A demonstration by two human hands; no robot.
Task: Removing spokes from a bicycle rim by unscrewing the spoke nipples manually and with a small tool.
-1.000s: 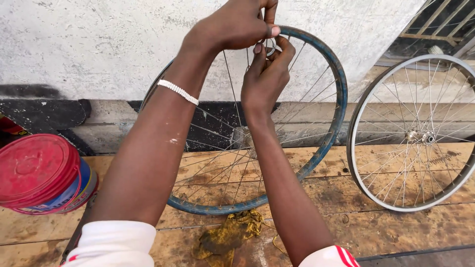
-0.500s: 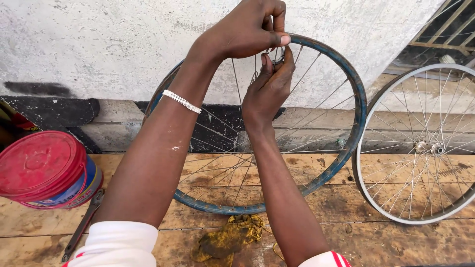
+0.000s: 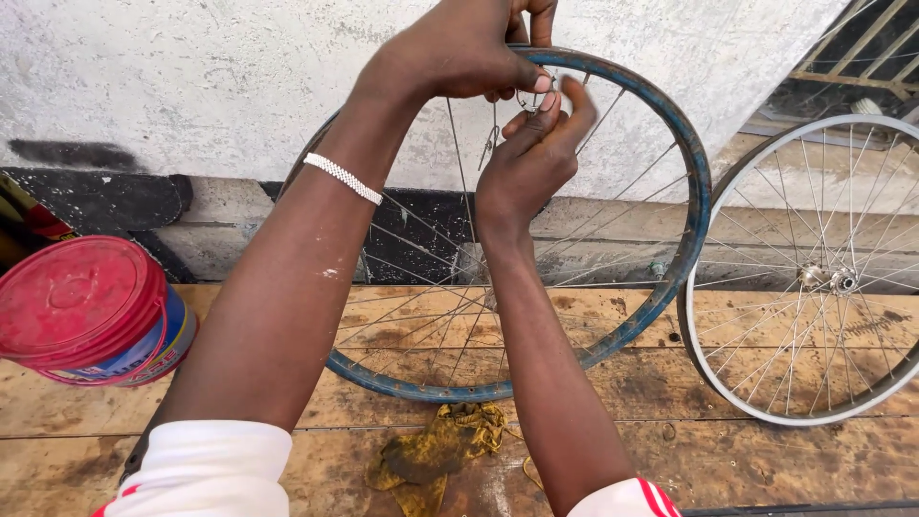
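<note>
A blue bicycle wheel rim [image 3: 670, 278] with thin spokes stands upright on a wooden bench [image 3: 728, 460], leaning toward a white wall. My left hand [image 3: 459, 48], a white beaded bracelet on its wrist, is closed over the rim's top, fingers pinching a small metal piece there. My right hand [image 3: 531, 158] is just below it inside the rim. Its thumb and fingertips pinch the upper end of a spoke [image 3: 493, 129] where it meets the rim. Both fingertips almost touch.
A second wheel with a silver rim [image 3: 713, 354] and hub stands at the right, close to the blue rim. A red-lidded bucket [image 3: 86, 306] lies at the left. A dirty yellow rag [image 3: 440, 450] lies on the bench below the blue rim.
The view has shifted, so the wheels sit further right in frame. Both hands stay at the rim's top; my right fingers have worked slightly along the spoke end.
</note>
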